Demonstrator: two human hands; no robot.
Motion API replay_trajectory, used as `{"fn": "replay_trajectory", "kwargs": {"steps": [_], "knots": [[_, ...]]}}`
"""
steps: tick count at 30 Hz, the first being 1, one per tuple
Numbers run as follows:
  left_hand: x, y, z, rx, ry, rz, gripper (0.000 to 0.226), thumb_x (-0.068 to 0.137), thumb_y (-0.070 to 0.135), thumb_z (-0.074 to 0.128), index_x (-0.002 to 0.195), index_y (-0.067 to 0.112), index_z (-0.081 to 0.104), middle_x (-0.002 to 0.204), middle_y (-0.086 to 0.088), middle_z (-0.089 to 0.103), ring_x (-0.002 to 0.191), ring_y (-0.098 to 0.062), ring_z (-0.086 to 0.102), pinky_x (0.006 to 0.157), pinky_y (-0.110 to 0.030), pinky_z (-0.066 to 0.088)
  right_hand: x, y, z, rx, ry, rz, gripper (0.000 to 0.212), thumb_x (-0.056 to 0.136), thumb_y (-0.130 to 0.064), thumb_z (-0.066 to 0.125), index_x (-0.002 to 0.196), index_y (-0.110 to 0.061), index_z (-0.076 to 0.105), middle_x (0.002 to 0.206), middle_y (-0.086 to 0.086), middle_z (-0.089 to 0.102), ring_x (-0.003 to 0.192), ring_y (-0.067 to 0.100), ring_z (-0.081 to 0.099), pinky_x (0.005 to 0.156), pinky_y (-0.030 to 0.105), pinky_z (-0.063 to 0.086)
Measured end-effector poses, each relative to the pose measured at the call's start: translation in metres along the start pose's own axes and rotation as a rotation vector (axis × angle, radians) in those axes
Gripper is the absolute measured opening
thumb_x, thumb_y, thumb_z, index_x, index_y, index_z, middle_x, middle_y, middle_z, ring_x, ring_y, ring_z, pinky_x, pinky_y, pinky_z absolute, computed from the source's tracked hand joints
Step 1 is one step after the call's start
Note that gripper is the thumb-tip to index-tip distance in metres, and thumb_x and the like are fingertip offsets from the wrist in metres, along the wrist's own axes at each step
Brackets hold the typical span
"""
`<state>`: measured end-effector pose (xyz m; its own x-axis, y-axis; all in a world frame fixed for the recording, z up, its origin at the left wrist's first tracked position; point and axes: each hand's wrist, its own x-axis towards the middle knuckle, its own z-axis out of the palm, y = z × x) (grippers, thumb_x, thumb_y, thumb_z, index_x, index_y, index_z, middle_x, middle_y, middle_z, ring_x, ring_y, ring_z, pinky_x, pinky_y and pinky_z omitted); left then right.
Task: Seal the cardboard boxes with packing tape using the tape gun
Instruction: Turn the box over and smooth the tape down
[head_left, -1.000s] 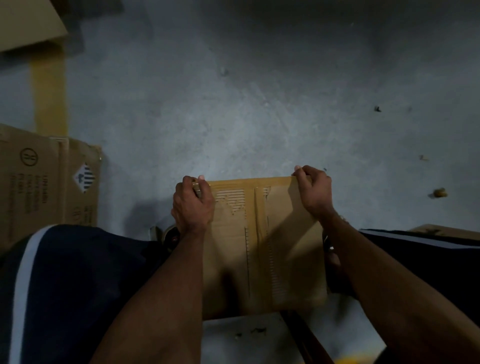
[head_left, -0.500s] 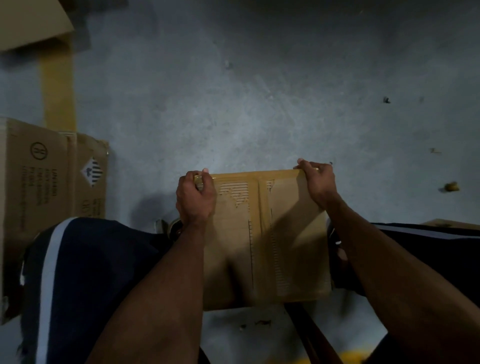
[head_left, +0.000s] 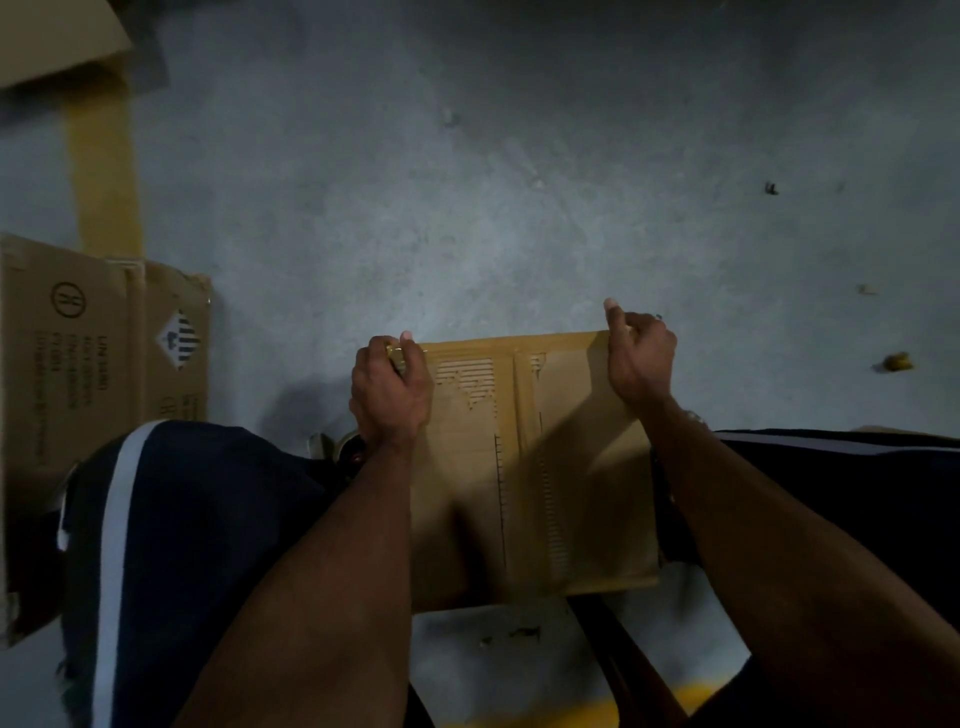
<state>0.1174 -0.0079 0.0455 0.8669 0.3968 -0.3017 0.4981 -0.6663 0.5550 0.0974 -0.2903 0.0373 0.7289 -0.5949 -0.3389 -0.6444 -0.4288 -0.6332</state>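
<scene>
We are gripping the far corners of the box (head_left: 535, 467), lying between our knees: left hand (head_left: 390, 395) and right hand (head_left: 641, 358) curled over its far edge. We should be pressing evenly, keeping its flaps flush for taping.

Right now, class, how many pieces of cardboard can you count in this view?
3. One cardboard piece is held by the left hand and right hand; a printed box lies at left; a flap shows top left. More may lie out of view.
</scene>
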Motion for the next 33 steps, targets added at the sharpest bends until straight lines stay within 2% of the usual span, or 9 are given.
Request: {"fn": "replay_trajectory", "kwargs": {"steps": [3,6,8,10,18,22,26,29,33], "knots": [[-0.002,-0.003,-0.002,-0.026,-0.038,0.124,0.046,0.103,0.057,0.038,0.139,0.034,0.055,0.130,0.001,0.059,0.112,-0.018,0.060,0.091,-0.039,0.047,-0.007,-0.005,-0.003,0.050,-0.009,-0.121,0.068,0.099,-0.069,0.045,0.110,-0.010,0.076,0.106,0.002,0.075,0.103,0.015,0.068,0.090,0.037,0.056],[-0.002,-0.006,-0.005,0.005,-0.056,0.241,0.039,0.104,0.051,0.040,0.120,0.028,0.067,0.130,0.004,0.058,0.106,-0.022,0.063,0.085,-0.036,0.049,-0.009,-0.005,-0.002,-0.054,-0.057,-0.246,0.057,0.102,-0.061,0.049,0.100,-0.012,0.077,0.099,0.001,0.075,0.094,0.014,0.067,0.086,0.043,0.056],[-0.002,-0.005,-0.003,0.020,-0.047,0.212,0.040,0.102,0.050,0.040,0.108,0.022,0.068,0.117,0.002,0.062,0.098,-0.026,0.063,0.080,-0.035,0.046,-0.006,-0.004,-0.001,-0.085,-0.048,-0.234,0.061,0.105,-0.058,0.047,0.088,-0.007,0.076,0.085,0.005,0.073,0.078,0.017,0.068,0.075,0.046,0.057],[-0.002,-0.003,-0.001,0.026,-0.025,0.182,0.039,0.100,0.050,0.042,0.101,0.020,0.066,0.107,0.002,0.063,0.091,-0.026,0.062,0.075,-0.034,0.045,-0.001,-0.003,0.000,-0.099,-0.053,-0.186,0.068,0.104,-0.062,0.045,0.085,-0.005,0.076,0.080,0.008,0.073,0.071,0.020,0.069,0.070,0.047,0.059],[0.000,-0.003,0.001,0.014,0.014,0.193,0.035,0.099,0.050,0.046,0.096,0.018,0.062,0.099,0.002,0.063,0.083,-0.027,0.061,0.067,-0.035,0.046,0.000,-0.003,0.001,-0.109,-0.048,-0.164,0.069,0.101,-0.064,0.045,0.084,-0.005,0.076,0.077,0.007,0.075,0.067,0.020,0.071,0.068,0.048,0.061],[-0.001,-0.003,0.000,0.032,0.028,0.206,0.032,0.100,0.047,0.048,0.096,0.019,0.062,0.099,0.001,0.063,0.083,-0.026,0.061,0.066,-0.035,0.045,0.000,-0.003,0.001,-0.090,-0.067,-0.159,0.070,0.101,-0.061,0.045,0.084,0.001,0.073,0.077,0.017,0.073,0.069,0.032,0.070,0.068,0.053,0.060],[0.000,-0.004,0.001,0.040,0.021,0.196,0.033,0.099,0.049,0.047,0.097,0.020,0.062,0.101,0.001,0.063,0.083,-0.026,0.062,0.067,-0.034,0.046,-0.001,-0.008,-0.003,-0.086,-0.087,-0.149,0.063,0.101,-0.059,0.047,0.087,-0.005,0.075,0.078,0.009,0.074,0.071,0.024,0.071,0.072,0.049,0.061],[0.000,-0.003,0.002,0.033,0.026,0.205,0.034,0.099,0.048,0.047,0.097,0.018,0.063,0.101,0.000,0.063,0.082,-0.026,0.062,0.067,-0.032,0.042,0.000,-0.007,-0.002,-0.120,-0.094,-0.102,0.066,0.099,-0.069,0.044,0.092,-0.012,0.078,0.085,0.001,0.075,0.081,0.019,0.071,0.079,0.048,0.061],[0.001,-0.005,0.002,0.021,0.018,0.193,0.035,0.099,0.050,0.046,0.098,0.019,0.063,0.102,0.001,0.063,0.084,-0.026,0.062,0.068,-0.035,0.048,0.012,0.016,0.008,-0.143,-0.075,0.015,0.088,0.083,-0.094,0.036,0.108,-0.019,0.076,0.102,-0.001,0.075,0.098,0.021,0.069,0.086,0.046,0.061]]}}
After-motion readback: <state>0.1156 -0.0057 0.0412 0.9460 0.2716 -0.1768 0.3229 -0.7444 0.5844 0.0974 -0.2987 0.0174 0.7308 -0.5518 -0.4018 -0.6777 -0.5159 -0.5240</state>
